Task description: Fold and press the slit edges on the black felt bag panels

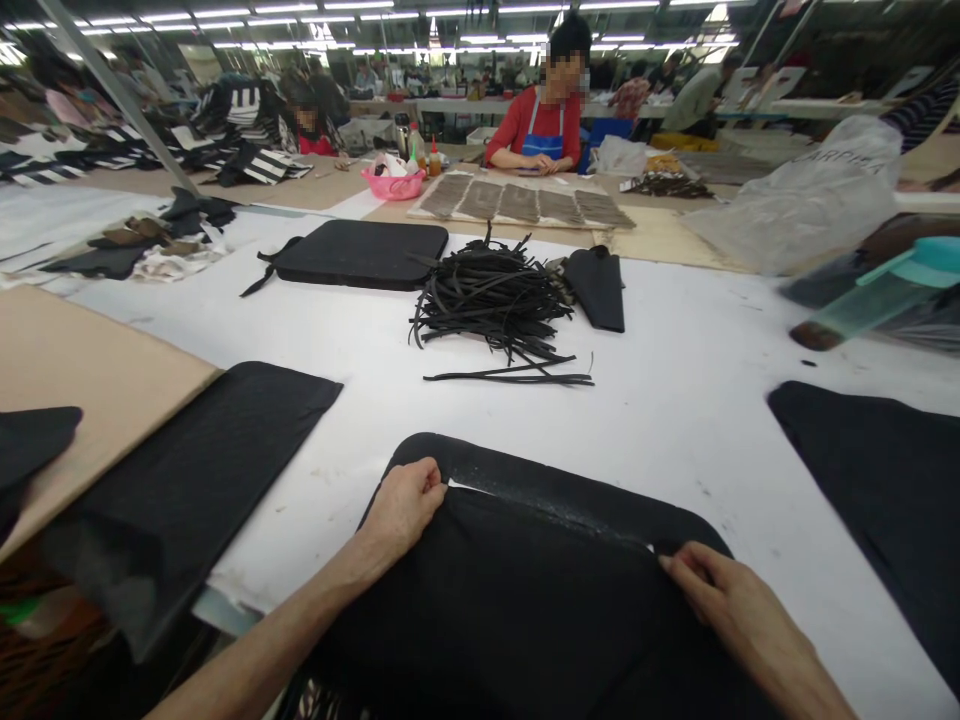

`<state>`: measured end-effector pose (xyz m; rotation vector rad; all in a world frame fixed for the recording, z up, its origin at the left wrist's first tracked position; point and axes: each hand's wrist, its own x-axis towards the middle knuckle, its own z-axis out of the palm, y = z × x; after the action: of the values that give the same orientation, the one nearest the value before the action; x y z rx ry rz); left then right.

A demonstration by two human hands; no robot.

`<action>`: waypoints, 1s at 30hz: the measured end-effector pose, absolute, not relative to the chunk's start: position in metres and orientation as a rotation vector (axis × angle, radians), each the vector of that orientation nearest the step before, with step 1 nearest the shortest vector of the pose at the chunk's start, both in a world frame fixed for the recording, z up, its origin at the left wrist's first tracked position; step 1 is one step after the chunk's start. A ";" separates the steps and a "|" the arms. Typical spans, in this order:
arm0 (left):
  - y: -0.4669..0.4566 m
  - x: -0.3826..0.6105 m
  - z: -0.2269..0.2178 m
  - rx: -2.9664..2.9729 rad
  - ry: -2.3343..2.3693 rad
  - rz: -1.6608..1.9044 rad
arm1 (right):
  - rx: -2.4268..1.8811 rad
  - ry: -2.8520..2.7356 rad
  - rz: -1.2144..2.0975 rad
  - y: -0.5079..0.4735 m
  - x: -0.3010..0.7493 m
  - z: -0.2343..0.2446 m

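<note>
A black fabric panel (pixel 540 620) with a rounded far edge lies in front of me, reaching over the near edge of the table. Along its far side runs a folded border (pixel 555 490), with a thin white line showing at the seam. My left hand (pixel 409 500) pinches the black fabric at the left end of that seam. At the right end, my right hand (pixel 709 580) grips the fabric between thumb and fingers. Beyond the panel is a tangled heap of narrow black strips (pixel 495 295), with several loose strips in front of it.
Behind the heap sits a black padded piece (pixel 360 252). Black fabric lies at left (pixel 202 480) and right (pixel 885 490). A teal-lidded bottle (pixel 885 290) lies tilted near a clear plastic bag (pixel 810 195). Across the table, a person in red (pixel 551 120) sits working near a pink basket (pixel 394 182).
</note>
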<state>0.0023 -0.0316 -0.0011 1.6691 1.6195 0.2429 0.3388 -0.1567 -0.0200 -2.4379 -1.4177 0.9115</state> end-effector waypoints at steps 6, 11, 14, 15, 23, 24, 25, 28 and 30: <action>-0.046 0.010 0.006 2.217 1.739 0.023 | -2.459 -1.398 0.817 -0.155 0.327 -0.007; -0.055 0.016 0.004 2.706 1.571 0.002 | -2.554 -1.372 0.829 -0.153 0.324 -0.002; -0.058 0.021 0.007 2.738 1.543 0.062 | -2.571 -1.354 0.834 -0.152 0.323 0.000; -0.059 0.025 0.009 2.749 1.524 0.097 | -2.575 -1.345 0.830 -0.153 0.323 0.000; -0.088 0.083 0.001 2.825 0.647 -0.047 | -2.593 -1.339 0.770 -0.152 0.319 0.005; -0.090 0.089 -0.002 2.833 0.653 -0.068 | -2.598 -1.336 0.764 -0.152 0.319 0.005; -0.091 0.093 -0.004 2.841 0.673 -0.085 | -2.602 -1.335 0.760 -0.152 0.319 0.005; -0.092 0.100 -0.008 2.860 0.741 -0.131 | -2.620 -1.333 0.732 -0.151 0.321 0.006; -0.094 0.104 -0.009 2.884 0.777 -0.139 | -2.634 -1.326 0.715 -0.150 0.323 0.007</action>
<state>0.1038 -0.0943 -0.0094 2.8841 0.7766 -0.1395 0.3228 -0.1498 0.0074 -2.6339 -1.3258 0.7149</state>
